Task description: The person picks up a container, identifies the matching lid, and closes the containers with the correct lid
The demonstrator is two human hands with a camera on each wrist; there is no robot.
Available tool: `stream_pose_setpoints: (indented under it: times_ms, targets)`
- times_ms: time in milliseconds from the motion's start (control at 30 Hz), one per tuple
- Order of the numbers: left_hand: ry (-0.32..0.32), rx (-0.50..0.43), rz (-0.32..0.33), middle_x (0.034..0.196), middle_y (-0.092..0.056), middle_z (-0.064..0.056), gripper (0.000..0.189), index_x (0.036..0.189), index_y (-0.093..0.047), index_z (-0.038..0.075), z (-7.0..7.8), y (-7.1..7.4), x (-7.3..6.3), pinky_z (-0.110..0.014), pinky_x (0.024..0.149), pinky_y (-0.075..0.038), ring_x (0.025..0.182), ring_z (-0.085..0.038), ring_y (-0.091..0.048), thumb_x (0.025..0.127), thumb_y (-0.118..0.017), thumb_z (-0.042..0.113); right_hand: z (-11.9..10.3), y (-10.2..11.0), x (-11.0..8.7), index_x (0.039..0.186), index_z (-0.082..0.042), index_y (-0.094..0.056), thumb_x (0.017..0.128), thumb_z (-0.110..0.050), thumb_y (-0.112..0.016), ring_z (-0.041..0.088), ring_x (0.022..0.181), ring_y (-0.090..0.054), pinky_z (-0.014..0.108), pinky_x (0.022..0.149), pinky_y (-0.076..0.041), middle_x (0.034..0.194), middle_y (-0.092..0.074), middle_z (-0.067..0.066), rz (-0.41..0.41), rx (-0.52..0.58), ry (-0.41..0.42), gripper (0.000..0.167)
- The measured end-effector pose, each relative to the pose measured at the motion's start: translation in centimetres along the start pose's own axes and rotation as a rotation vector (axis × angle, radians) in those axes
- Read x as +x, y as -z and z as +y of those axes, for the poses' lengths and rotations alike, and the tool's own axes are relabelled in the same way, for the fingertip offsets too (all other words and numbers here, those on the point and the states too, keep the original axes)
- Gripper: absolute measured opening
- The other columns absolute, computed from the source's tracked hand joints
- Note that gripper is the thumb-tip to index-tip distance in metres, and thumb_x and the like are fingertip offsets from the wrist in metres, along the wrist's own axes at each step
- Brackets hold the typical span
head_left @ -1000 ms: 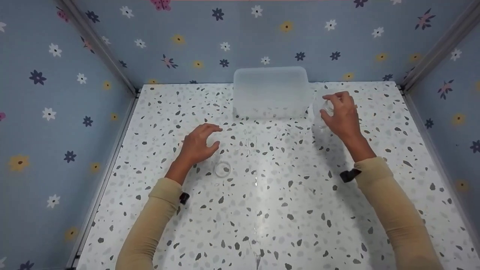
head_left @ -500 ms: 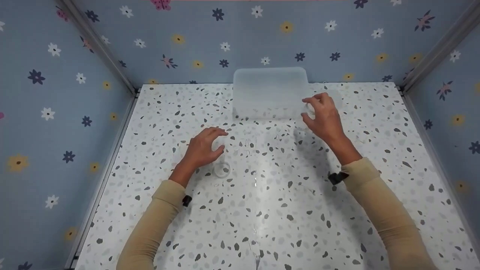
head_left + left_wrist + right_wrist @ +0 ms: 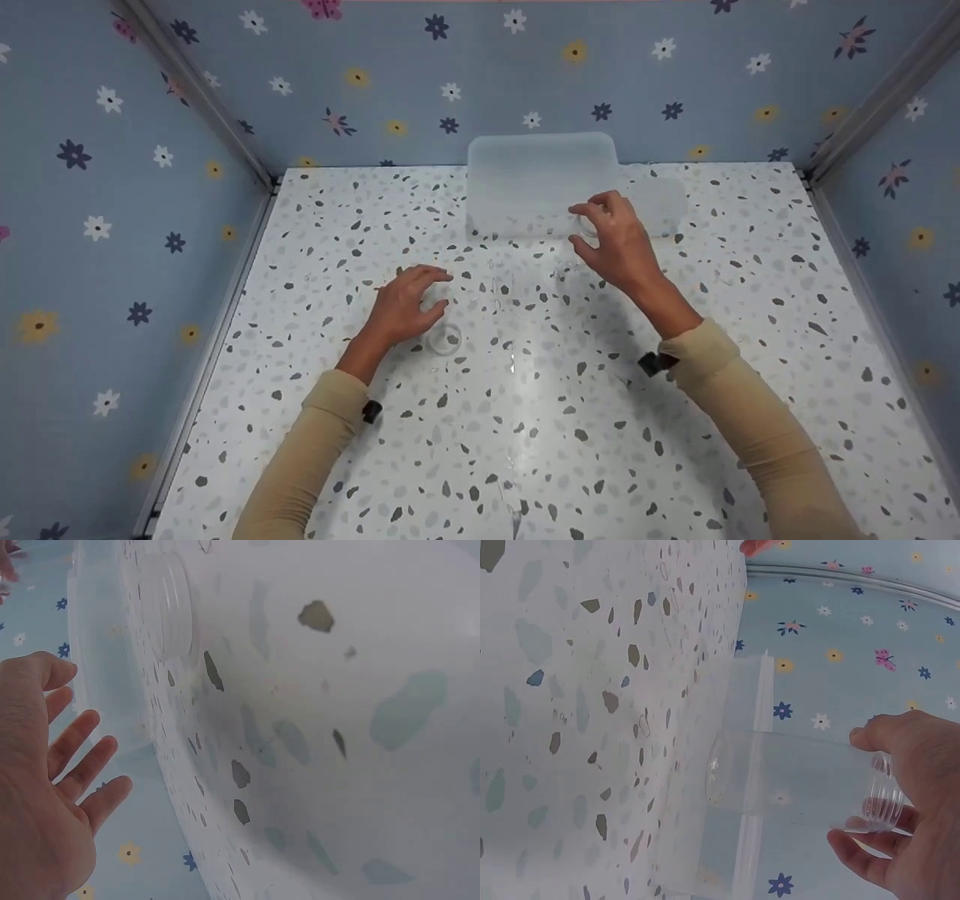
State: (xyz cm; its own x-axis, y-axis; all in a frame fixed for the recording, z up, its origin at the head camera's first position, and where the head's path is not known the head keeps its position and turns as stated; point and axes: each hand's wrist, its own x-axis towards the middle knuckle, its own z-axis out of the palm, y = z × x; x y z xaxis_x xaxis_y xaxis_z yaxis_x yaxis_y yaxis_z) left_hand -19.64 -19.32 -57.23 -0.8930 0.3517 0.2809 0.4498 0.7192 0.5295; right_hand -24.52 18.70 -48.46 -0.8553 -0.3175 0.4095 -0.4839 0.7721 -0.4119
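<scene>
My right hand (image 3: 616,240) grips a clear plastic jar (image 3: 802,776) by its threaded neck, thumb on one side and fingers on the other. In the head view the hand hides most of the jar, which overlaps the right front part of a translucent box (image 3: 525,176). My left hand (image 3: 405,306) hovers over the table with thumb and fingers apart, holding nothing. A clear round screw lid (image 3: 445,340) lies on the table just below and right of that hand; the left wrist view shows the lid's (image 3: 171,606) ridged side.
The translucent box stands at the table's back edge against the flowered wall (image 3: 510,67). Right of it lies a flat, pale translucent rounded sheet (image 3: 664,199). Flowered panels rise on both sides of the speckled table (image 3: 570,450).
My right hand has moved left with the jar, from beside the box to in front of its right part, uncovering the pale sheet. My left hand has shifted slightly right and nearer the lid.
</scene>
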Motion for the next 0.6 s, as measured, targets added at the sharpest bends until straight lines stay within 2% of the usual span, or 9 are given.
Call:
stream_pose_setpoints:
  times_ms: [167, 400, 600]
  targets:
    - [-0.01, 0.004, 0.006, 0.142, -0.076, -0.015, 0.036, 0.135, -0.078, 0.01, 0.1, -0.1, -0.3, -0.058, 0.109, -0.063, 0.136, -0.037, -0.072, 0.099, -0.081, 0.01, -0.5, -0.7, -0.3, 0.137, -0.007, -0.075, 0.102, -0.01, -0.083, 0.047, 0.128, -0.066, 0.06, 0.098, -0.064, 0.137, -0.064, 0.027, 0.004, 0.024, 0.035, 0.036]
    - [0.011, 0.006, -0.014, 0.142, -0.076, -0.014, 0.036, 0.136, -0.078, 0.011, 0.2, -0.2, -0.9, -0.058, 0.104, -0.064, 0.133, -0.036, -0.071, 0.1, -0.081, 0.013, -1.0, -2.3, -0.9, 0.137, -0.007, -0.075, 0.101, -0.009, -0.084, 0.047, 0.123, -0.067, 0.059, 0.096, -0.065, 0.137, -0.065, 0.027, -0.003, 0.026, 0.091, 0.037]
    - [0.018, 0.001, -0.031, 0.144, -0.075, -0.013, 0.038, 0.137, -0.077, 0.012, 0.1, -0.2, -1.2, -0.056, 0.109, -0.063, 0.136, -0.035, -0.071, 0.1, -0.081, 0.014, -1.4, -3.3, -1.4, 0.138, -0.007, -0.075, 0.102, -0.01, -0.083, 0.046, 0.121, -0.068, 0.058, 0.092, -0.065, 0.135, -0.065, 0.027, -0.024, 0.033, 0.13, 0.036]
